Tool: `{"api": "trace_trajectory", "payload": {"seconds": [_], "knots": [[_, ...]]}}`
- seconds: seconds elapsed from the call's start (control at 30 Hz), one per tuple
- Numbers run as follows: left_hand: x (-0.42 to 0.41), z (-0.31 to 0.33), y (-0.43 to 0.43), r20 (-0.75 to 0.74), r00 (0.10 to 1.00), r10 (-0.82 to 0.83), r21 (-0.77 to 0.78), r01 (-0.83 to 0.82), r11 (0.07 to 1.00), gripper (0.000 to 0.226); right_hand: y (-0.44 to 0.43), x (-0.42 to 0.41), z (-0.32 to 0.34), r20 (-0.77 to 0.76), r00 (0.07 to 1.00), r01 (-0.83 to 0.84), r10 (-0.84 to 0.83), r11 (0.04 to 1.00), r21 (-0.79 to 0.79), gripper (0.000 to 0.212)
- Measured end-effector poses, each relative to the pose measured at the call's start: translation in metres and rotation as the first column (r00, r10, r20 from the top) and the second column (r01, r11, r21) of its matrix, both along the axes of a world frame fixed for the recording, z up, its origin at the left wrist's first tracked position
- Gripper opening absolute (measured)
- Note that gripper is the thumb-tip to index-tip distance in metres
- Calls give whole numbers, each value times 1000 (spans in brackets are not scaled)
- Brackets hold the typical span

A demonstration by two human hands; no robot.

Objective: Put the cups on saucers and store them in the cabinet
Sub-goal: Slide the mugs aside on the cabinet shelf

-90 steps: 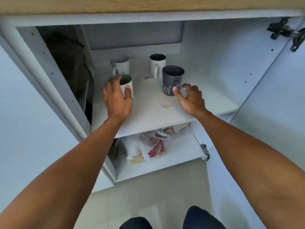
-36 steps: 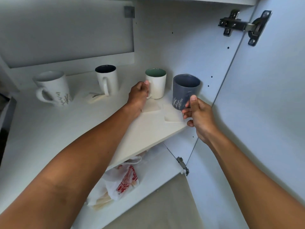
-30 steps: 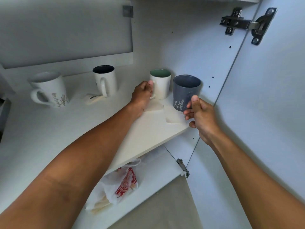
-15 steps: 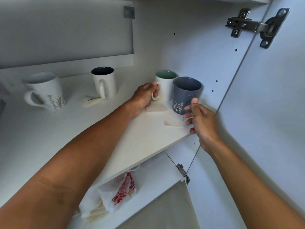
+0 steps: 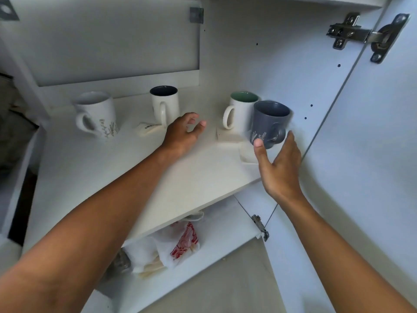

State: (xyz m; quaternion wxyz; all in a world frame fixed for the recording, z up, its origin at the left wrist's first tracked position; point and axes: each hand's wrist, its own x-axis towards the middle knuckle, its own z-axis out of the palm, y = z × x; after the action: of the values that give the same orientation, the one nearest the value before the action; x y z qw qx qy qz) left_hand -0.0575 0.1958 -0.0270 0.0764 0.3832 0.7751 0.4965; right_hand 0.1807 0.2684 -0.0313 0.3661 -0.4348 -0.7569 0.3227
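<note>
grey cup (image 5: 269, 123) upright on shelf (image 5: 191, 177), handle toward right hand (image 5: 279, 168), blurred, touching green-lined cup (image 5: 241, 111); its saucer (image 5: 247, 158) part hidden. both hands' fingers spread, left hand (image 5: 182, 134) empty.

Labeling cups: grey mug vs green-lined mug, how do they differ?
The grey mug is dark grey outside with a white plant print; the green-lined mug is plain white outside. The grey mug's handle faces right, the green-lined mug's handle left. Both stand upright, side by side on the shelf.

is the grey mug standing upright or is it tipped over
Upright. The grey mug stands on its base at the shelf's right end, its open mouth facing up, beside the green-lined mug. The right hand is open just below it.
</note>
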Motion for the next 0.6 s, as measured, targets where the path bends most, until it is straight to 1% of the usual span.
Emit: {"api": "trace_trajectory", "payload": {"seconds": [0.07, 0.13, 0.23, 0.33, 0.43, 0.5, 0.57, 0.6], "knots": [[0, -4, -16, -102, 994, 39, -46, -44, 998, 49, -18, -2, 2, 86, 996, 30, -37, 996, 88, 104], [2, -9, -35, -219, 971, 94, -104, -119, 987, 59, -34, -5, 1, 158, 986, 18, -51, 979, 202, 101], [5, -11, -63, -384, 903, 192, -123, -256, 959, 65, -49, -21, 1, 284, 959, -103, 7, 940, 325, 95], [6, -9, -90, -504, 820, 272, -136, -387, 912, 69, -55, -45, 7, 380, 922, -222, 72, 903, 369, 94], [1, -8, -114, -567, 752, 336, -138, -489, 861, 74, -52, -71, 15, 437, 888, -320, 143, 875, 364, 95], [-6, -8, -131, -589, 700, 404, -97, -558, 824, 76, -48, -90, 18, 456, 869, -378, 192, 853, 360, 95], [-14, -6, -144, -588, 661, 466, -64, -612, 788, 77, -44, -109, 20, 467, 853, -421, 233, 836, 352, 94], [-19, -5, -150, -565, 661, 494, -67, -634, 771, 78, -42, -120, 19, 470, 844, -442, 258, 832, 336, 94]]}}
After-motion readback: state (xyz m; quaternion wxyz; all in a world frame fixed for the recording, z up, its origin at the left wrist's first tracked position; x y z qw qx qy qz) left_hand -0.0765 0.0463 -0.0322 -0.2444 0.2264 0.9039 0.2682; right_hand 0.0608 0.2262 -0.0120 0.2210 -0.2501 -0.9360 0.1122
